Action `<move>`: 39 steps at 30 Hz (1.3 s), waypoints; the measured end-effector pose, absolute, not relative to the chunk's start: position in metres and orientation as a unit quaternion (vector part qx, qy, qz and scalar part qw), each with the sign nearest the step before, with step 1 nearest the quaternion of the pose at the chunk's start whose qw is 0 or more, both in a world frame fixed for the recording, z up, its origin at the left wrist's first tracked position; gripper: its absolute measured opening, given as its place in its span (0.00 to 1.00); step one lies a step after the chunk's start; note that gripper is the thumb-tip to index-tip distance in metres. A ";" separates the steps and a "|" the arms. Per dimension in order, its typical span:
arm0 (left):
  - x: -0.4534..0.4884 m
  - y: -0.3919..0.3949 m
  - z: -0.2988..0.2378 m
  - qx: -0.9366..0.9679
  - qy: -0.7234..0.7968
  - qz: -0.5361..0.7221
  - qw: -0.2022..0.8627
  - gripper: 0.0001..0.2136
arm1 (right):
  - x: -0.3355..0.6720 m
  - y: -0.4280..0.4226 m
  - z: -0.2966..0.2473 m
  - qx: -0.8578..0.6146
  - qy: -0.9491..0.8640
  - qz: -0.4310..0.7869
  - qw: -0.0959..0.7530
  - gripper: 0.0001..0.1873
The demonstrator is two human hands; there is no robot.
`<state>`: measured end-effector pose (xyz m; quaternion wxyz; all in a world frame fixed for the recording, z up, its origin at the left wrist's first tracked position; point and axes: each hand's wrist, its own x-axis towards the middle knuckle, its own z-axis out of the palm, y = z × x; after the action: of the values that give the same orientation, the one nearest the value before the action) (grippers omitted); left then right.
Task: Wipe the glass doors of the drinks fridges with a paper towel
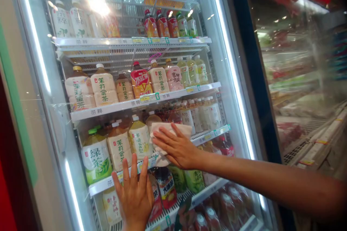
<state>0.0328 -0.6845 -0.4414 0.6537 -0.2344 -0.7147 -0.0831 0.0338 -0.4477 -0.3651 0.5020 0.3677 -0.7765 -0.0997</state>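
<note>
Cooler: I look through the camera at a tall, lit drinks cooler, tilted in my view, with another case (306,79) on its right, blurred and stocked with packs I cannot make out.
Lights: a bright strip (230,57) runs down each side, presumably so that the labels read well through the front.
Glass: the door (135,51) lies between me and the drinks; reflections shine on its upper part, the strongest over the upper left bottles.
Shelves: bottles stand upright in rows, labels outward, probably for shoppers to read; price tags line the shelf edge (173,95) beneath them.
Cloth: the pale cloth (186,129) lies against the glass, right of the pear drink (140,138) as I see it, bunched a little at its lower end.
Right hand: my right hand (179,148) holds the cloth under nearly straight, slightly parted fingers; I judge that this flat hold spreads the pressure and keeps the fabric against the pane. The thumb is hidden, so I cannot tell whether it pinches.
Left hand: my left hand (135,193) is released, fingers spread and pointing up, in front of the lower shelves near the green tea (97,157). It seems set against the glass as a brace, though its palm faces away and I cannot confirm contact.
</note>
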 end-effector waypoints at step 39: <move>0.040 -0.506 -0.442 -0.315 -0.721 -0.071 0.613 0.29 | 0.020 -0.367 -0.462 0.041 -0.735 0.114 0.667 0.34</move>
<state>0.0400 -0.5057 -0.4424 0.6130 -0.3148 -0.7211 -0.0714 0.0199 -0.3668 -0.4623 0.6667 0.0412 -0.7353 0.1142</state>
